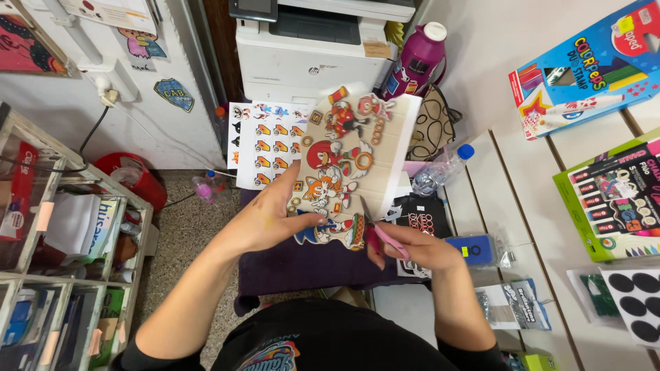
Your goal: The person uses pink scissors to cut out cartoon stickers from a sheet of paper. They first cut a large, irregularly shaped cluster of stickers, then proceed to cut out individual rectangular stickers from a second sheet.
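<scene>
Nearest the camera is the person's dark shirt, and from it both forearms reach forward over a purple cloth. Behind the work stands a white printer, with a magenta bottle beside it on the right and a second sheet of small orange stickers lying to the left. The left hand holds a large printed sheet of cartoon characters, thumb on top and fingers beneath, clamped on its lower left edge so that the sheet stands up and away from the body. The right hand is closed around the pink handles of a pair of scissors, whose blades meet the bottom edge of the sheet near a blue figure; how wide the blades stand cannot be told. To cut cleanly here, it would seem best that the left hand turn the sheet into the blades rather than the scissors twist, that the grip stay close to the cut line so the paper does not flop, and that the strokes be short around the tight curves.
</scene>
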